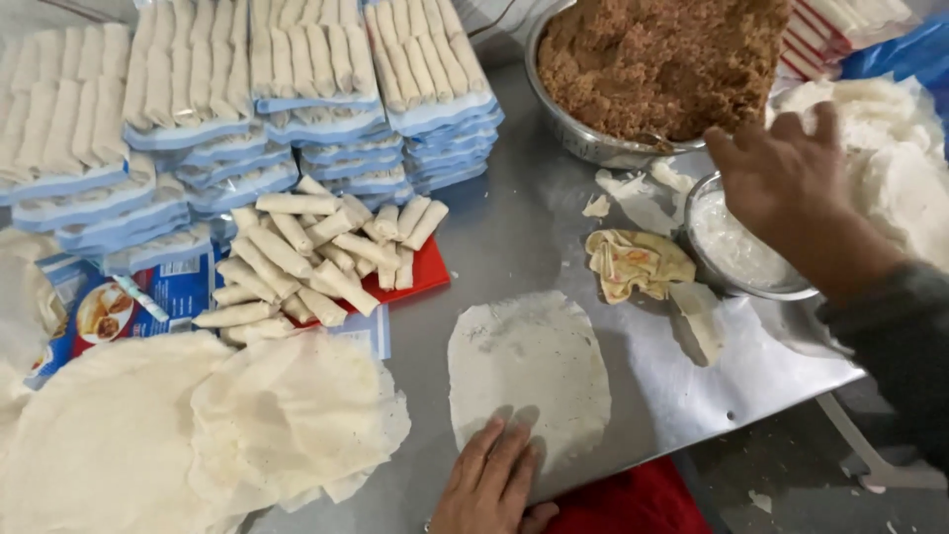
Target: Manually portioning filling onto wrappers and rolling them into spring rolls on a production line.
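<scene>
My left hand (489, 480) rests flat, fingers together, on the near edge of a thin white wrapper sheet (529, 371) spread on the steel table (524, 222). My right hand (786, 183) hovers over a small metal bowl of white paste (736, 247), fingers bent and pointing toward the big metal bowl of brown minced filling (657, 64). It holds nothing that I can see. A crumpled yellowish cloth (638, 262) lies beside the small bowl.
A heap of rolled white spring rolls (321, 262) lies on a red tray. Stacked trays of packed rolls (267, 89) fill the far left. Loose wrapper sheets (208, 430) sit near left, more wrappers (895, 148) far right. Printed blue packaging (138, 297) lies at left.
</scene>
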